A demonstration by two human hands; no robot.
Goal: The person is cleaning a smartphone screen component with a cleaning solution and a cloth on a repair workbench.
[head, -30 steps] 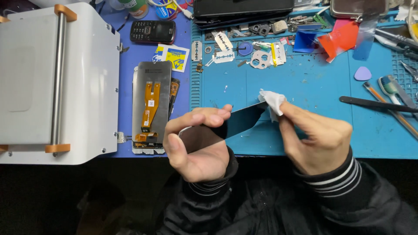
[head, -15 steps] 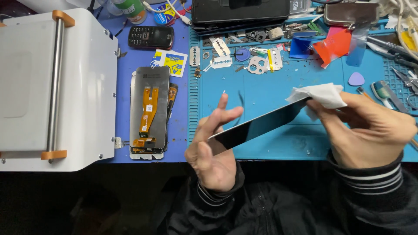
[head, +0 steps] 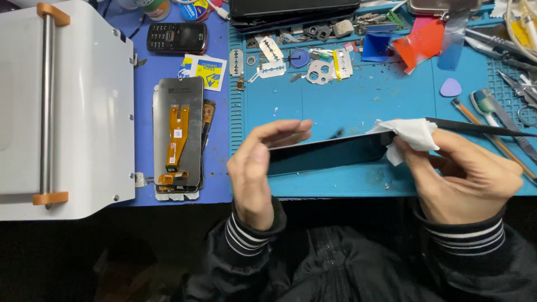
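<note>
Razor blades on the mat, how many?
2. One razor blade lies tilted at the mat's top left; the other blade lies just below it, also tilted. The clutter along the top edge may hide more.

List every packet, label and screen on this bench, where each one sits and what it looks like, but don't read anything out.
Dark glass screen: held edge-up between left hand and right hand, white wipe at its right end.
Display panel: face down on the blue mat, grey back, orange ribbon.
Old keypad phone: black, lying above the panel, small dark screen.
Wipe packet: flat, yellow, blue and white, beside the phone.
</note>
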